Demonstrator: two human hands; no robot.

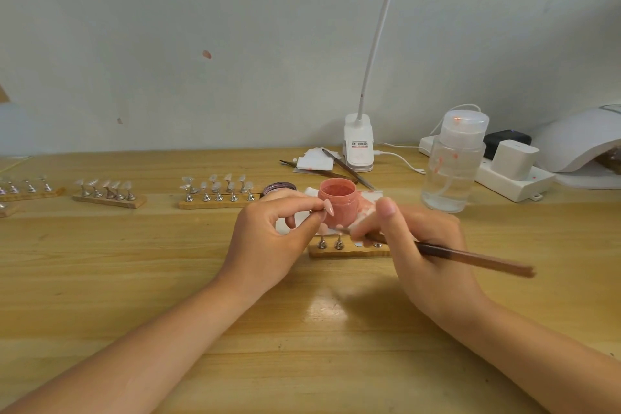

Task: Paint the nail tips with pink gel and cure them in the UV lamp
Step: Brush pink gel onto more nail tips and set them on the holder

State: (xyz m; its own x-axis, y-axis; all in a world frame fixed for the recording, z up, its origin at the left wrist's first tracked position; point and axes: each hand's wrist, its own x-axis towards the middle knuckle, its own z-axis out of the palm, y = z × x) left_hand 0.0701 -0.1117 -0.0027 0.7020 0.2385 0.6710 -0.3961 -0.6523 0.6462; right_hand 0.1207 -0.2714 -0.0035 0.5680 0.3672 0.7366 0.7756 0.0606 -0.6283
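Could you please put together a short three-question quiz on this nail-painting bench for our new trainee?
1. True or false: the pink gel jar has its lid on.
2. What does the right hand hold? A) tweezers B) brush C) bottle
3. What does the left hand pinch in front of the jar?

Key:
1. False; it stands open.
2. B.
3. A nail tip on its stand.
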